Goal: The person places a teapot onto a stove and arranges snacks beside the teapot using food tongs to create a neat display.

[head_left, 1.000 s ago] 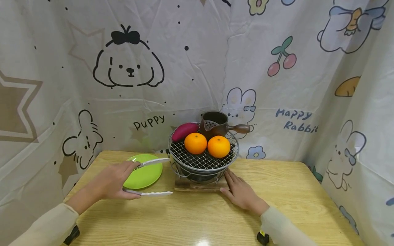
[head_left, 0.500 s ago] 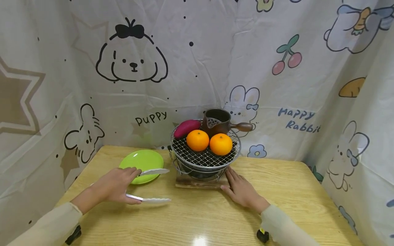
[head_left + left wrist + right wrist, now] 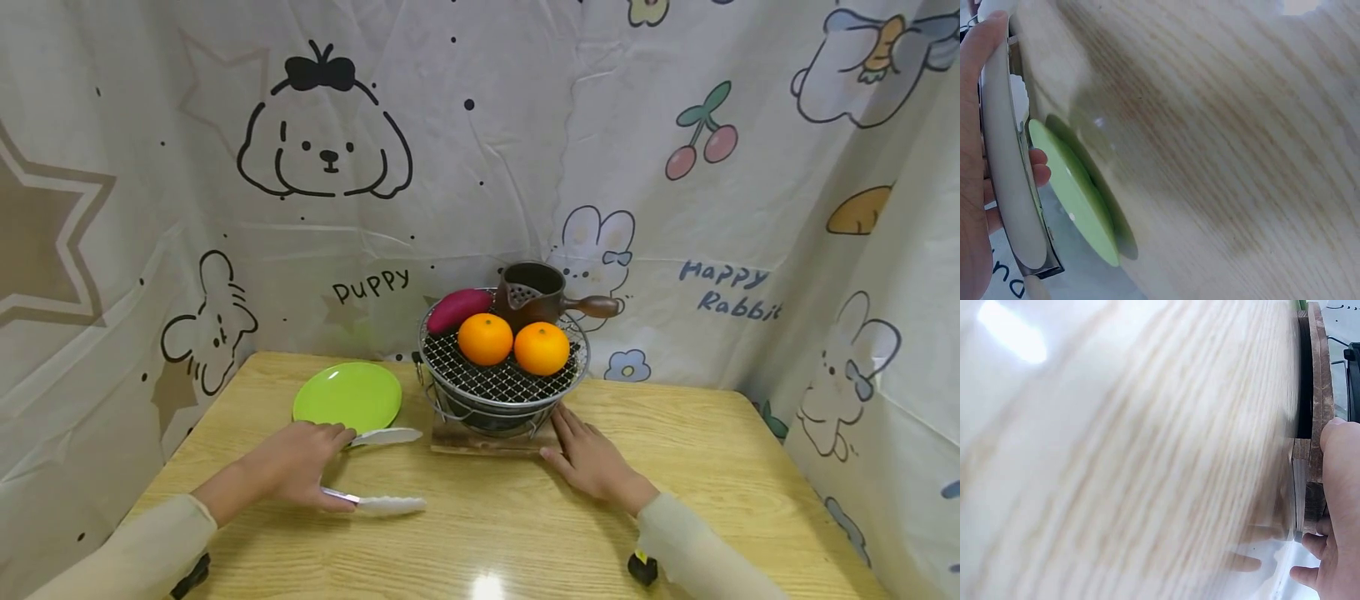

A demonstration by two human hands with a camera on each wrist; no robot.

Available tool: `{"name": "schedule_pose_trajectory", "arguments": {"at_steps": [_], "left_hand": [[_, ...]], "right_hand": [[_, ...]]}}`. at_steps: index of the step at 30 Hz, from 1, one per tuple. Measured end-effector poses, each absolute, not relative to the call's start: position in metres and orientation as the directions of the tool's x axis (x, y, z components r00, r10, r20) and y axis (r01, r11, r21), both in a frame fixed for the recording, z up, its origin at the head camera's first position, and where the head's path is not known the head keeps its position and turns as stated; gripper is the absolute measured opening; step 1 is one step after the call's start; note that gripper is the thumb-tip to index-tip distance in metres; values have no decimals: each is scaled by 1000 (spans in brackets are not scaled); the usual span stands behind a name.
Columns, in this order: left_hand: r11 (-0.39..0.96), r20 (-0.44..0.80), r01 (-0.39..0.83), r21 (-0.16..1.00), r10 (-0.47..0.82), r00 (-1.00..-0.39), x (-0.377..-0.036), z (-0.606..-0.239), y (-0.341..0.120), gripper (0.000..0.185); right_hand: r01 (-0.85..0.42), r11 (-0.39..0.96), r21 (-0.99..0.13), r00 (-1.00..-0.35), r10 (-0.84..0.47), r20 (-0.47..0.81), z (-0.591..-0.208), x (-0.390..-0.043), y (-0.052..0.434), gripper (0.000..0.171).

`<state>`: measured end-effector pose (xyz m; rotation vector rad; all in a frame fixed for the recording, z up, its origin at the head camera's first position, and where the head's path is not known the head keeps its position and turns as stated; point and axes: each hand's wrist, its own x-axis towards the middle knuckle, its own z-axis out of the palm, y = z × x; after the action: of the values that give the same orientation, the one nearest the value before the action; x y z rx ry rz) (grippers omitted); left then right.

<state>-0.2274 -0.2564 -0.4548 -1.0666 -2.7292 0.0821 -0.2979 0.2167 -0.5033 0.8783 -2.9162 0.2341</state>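
Observation:
My left hand (image 3: 303, 467) grips a pair of tongs (image 3: 390, 505) with white scalloped tips, spread apart and pointing right. In the left wrist view one long pale arm of the tongs (image 3: 1009, 162) lies along the hand, with fingertips showing beyond it. A green plate (image 3: 348, 396) lies just behind this hand. My right hand (image 3: 594, 458) touches the front right corner of a wooden board (image 3: 487, 443), thumb at the front edge and fingers along the side. On that board stands a small round grill (image 3: 495, 392) with a wire mesh top.
Atop the mesh sit two oranges (image 3: 485, 339) (image 3: 542, 348), a purple sweet potato (image 3: 459, 311) and a brown side-handled pot (image 3: 532, 296), its handle sticking out right. The wooden table (image 3: 720, 475) ends at a printed cloth (image 3: 465, 167) behind and at both sides.
My left hand has drawn back from over the plate toward the near edge and slightly right, the tongs still spread in it. The right hand stays at the board; the head view shifts slightly.

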Motion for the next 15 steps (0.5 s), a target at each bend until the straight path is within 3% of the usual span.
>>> {"name": "schedule_pose_trajectory", "arguments": {"at_steps": [15], "left_hand": [[739,99,664,-117,674,-732,-229,-459,-254,94]], "right_hand": [[-549,827,-125,-836,-538,111,-500,-296,215,74]]}}
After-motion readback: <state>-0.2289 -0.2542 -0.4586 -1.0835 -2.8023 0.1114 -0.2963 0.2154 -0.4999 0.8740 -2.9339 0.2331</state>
